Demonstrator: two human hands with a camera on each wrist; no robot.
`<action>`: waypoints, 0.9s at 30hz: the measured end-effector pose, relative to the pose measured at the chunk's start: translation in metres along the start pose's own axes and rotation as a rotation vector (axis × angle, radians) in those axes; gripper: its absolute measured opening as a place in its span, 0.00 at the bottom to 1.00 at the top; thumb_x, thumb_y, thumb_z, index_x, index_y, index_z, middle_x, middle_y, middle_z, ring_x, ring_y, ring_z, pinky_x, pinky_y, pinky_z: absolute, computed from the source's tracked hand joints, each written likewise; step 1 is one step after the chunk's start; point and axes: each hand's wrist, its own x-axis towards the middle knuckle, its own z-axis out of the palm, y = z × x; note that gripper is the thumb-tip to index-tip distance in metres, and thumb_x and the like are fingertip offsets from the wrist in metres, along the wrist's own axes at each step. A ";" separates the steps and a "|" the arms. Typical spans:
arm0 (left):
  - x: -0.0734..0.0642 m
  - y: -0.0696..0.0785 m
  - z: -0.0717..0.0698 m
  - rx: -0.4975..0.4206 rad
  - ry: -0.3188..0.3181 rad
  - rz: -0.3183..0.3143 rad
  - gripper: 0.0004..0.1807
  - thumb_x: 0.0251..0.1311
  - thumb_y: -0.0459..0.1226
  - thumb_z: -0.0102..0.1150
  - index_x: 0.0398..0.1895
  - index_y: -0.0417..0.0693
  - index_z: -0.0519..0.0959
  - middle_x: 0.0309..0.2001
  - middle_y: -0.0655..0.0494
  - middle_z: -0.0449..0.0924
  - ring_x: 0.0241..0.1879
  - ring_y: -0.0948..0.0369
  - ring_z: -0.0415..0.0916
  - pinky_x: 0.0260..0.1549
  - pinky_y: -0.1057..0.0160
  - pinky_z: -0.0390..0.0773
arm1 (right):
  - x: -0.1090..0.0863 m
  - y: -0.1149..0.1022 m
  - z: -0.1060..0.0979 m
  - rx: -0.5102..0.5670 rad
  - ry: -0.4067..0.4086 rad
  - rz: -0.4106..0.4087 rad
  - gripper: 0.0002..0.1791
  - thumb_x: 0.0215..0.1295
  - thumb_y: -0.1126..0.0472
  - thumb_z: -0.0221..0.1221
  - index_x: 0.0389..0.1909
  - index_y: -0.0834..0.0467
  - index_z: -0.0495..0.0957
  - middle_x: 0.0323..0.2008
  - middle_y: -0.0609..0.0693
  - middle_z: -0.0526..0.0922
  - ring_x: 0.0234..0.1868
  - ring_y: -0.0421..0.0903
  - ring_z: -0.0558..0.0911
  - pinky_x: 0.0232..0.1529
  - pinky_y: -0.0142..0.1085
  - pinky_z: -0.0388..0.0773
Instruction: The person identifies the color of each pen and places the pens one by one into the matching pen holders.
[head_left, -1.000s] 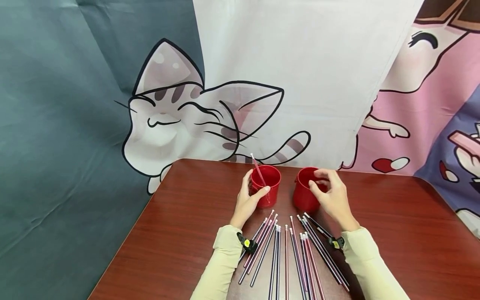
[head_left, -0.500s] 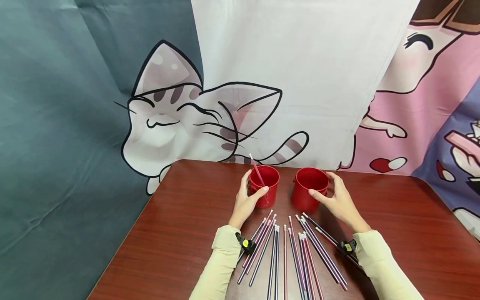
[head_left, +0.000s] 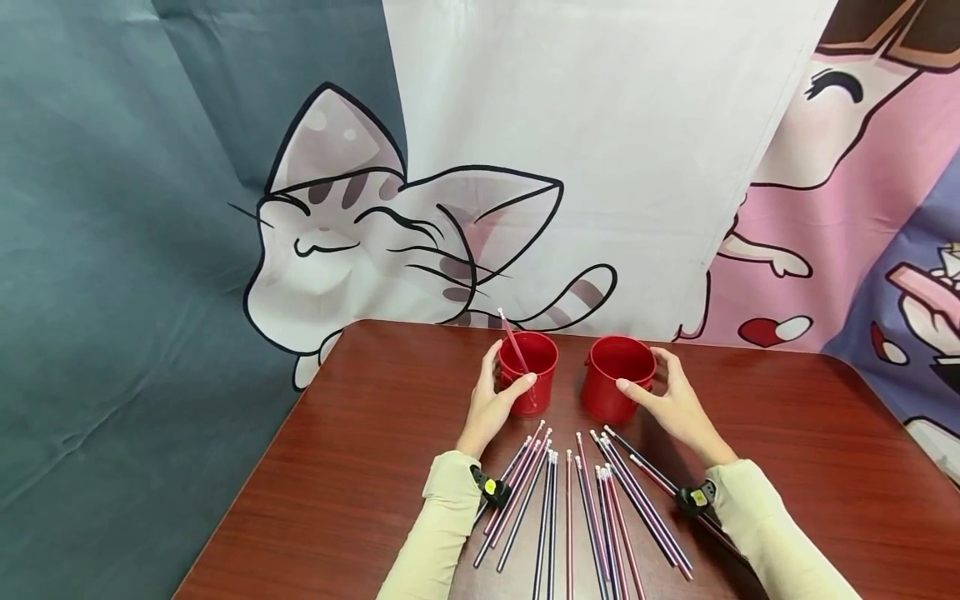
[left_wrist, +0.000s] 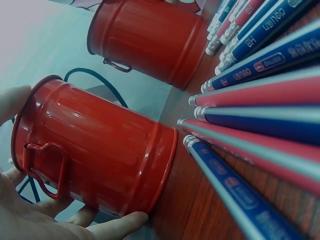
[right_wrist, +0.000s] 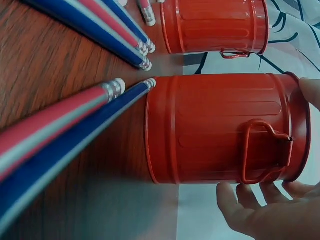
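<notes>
Two red metal buckets stand side by side near the back of the table. My left hand holds the left bucket, thumb over the near side and fingers round the outer side. A pink pencil leans in that bucket, its white eraser up above the rim. My right hand is curved round the outer side of the right bucket, thumb at its rim. In the right wrist view the fingertips lie right at the bucket's wall, below its wire handle. No pencil shows inside the right bucket.
Several blue and pink pencils lie fanned out on the brown wooden table, eraser ends toward the buckets. Some pass under or beside my wrists. A cloth backdrop with a printed cat hangs behind the table's back edge.
My right hand has moved from over the right bucket's mouth outward to its right side, the fingers now round the outside. My left hand and its bucket have stayed in place.
</notes>
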 end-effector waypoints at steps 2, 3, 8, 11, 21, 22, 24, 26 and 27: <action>0.000 0.000 0.001 0.001 -0.002 -0.004 0.40 0.51 0.53 0.61 0.67 0.73 0.54 0.61 0.62 0.64 0.59 0.57 0.61 0.48 0.52 0.74 | -0.001 0.000 0.000 0.019 0.000 0.015 0.45 0.57 0.49 0.61 0.68 0.57 0.45 0.63 0.61 0.58 0.59 0.61 0.63 0.46 0.49 0.76; 0.000 0.000 0.001 -0.002 -0.004 -0.005 0.40 0.51 0.53 0.61 0.67 0.72 0.54 0.62 0.62 0.64 0.59 0.57 0.61 0.48 0.52 0.74 | -0.002 -0.001 0.001 0.032 -0.001 0.024 0.46 0.57 0.49 0.61 0.68 0.57 0.44 0.64 0.61 0.57 0.60 0.61 0.62 0.47 0.50 0.75; 0.000 -0.001 0.002 -0.004 -0.013 -0.013 0.40 0.51 0.53 0.61 0.67 0.74 0.53 0.62 0.62 0.63 0.59 0.57 0.60 0.48 0.53 0.74 | -0.008 -0.018 0.003 0.099 0.007 0.063 0.47 0.58 0.52 0.61 0.69 0.58 0.42 0.66 0.64 0.54 0.60 0.64 0.60 0.47 0.53 0.74; 0.001 -0.002 0.003 -0.010 -0.020 -0.017 0.40 0.52 0.51 0.61 0.67 0.74 0.53 0.63 0.62 0.62 0.60 0.57 0.60 0.48 0.52 0.74 | -0.013 -0.028 0.004 0.115 0.023 0.068 0.46 0.58 0.54 0.60 0.69 0.60 0.42 0.65 0.66 0.53 0.60 0.66 0.59 0.49 0.57 0.71; -0.003 0.007 0.005 -0.024 0.062 -0.077 0.47 0.47 0.54 0.64 0.68 0.73 0.46 0.66 0.53 0.57 0.62 0.51 0.57 0.50 0.50 0.72 | -0.009 -0.006 0.010 0.146 0.073 0.091 0.46 0.56 0.49 0.61 0.69 0.54 0.45 0.66 0.59 0.56 0.62 0.60 0.60 0.55 0.55 0.66; -0.004 0.009 0.006 -0.027 0.100 -0.085 0.49 0.45 0.55 0.65 0.68 0.72 0.46 0.66 0.51 0.56 0.63 0.50 0.57 0.51 0.49 0.71 | -0.008 -0.004 0.011 0.151 0.076 0.090 0.46 0.56 0.48 0.62 0.69 0.53 0.44 0.66 0.59 0.56 0.62 0.60 0.59 0.55 0.56 0.66; -0.005 0.015 0.007 -0.018 0.182 -0.095 0.51 0.42 0.56 0.67 0.68 0.69 0.46 0.65 0.49 0.56 0.63 0.49 0.55 0.53 0.47 0.69 | -0.007 -0.001 0.013 0.153 0.082 0.097 0.46 0.56 0.47 0.62 0.69 0.52 0.45 0.66 0.58 0.56 0.62 0.59 0.59 0.55 0.55 0.66; -0.008 0.021 0.008 0.026 0.246 -0.087 0.52 0.40 0.57 0.67 0.67 0.67 0.48 0.65 0.50 0.55 0.64 0.49 0.52 0.53 0.44 0.68 | -0.007 0.000 0.013 0.155 0.084 0.107 0.47 0.55 0.47 0.62 0.69 0.51 0.45 0.66 0.56 0.56 0.62 0.58 0.59 0.54 0.54 0.67; -0.009 0.025 0.009 0.062 0.277 -0.069 0.51 0.39 0.57 0.67 0.67 0.66 0.49 0.64 0.51 0.54 0.63 0.49 0.52 0.53 0.43 0.68 | -0.007 0.001 0.013 0.158 0.086 0.108 0.47 0.55 0.47 0.62 0.69 0.51 0.45 0.66 0.56 0.56 0.62 0.57 0.59 0.54 0.54 0.68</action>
